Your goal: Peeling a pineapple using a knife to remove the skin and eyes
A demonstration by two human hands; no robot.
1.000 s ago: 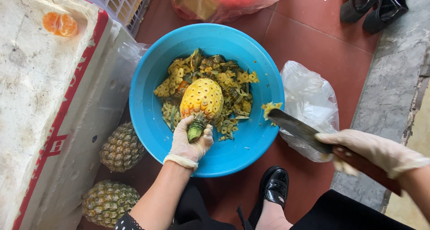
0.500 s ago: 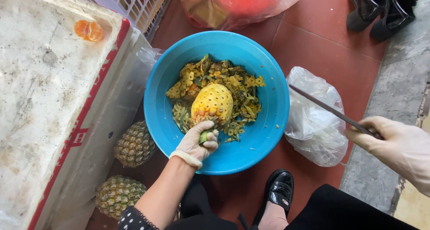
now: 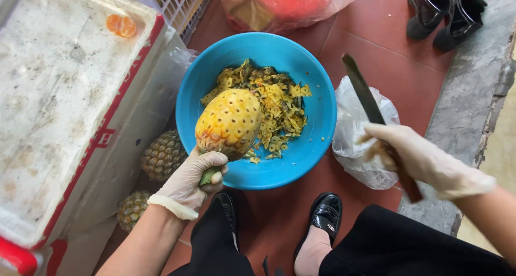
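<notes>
Pineapple (image 3: 229, 123) now lifted nearer; basin (image 3: 317, 106), bag (image 3: 355, 141) beneath knife (image 3: 368, 101).

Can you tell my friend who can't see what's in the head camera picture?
A gloved left hand holds a peeled pineapple by its stem over a blue basin of peelings, while the gloved right hand holds a long knife beside it.

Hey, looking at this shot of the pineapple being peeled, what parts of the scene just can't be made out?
All in the head view:
- Pineapple stem: wrapped by the left hand, only a green bit shows.
- Knife handle: mostly covered by the right hand.
- Two whole pineapples: partly hidden behind the white box and the left arm.
- Red bag and black shoes: cut off by the top edge.
- Bowl bottom: buried under peelings.
</notes>
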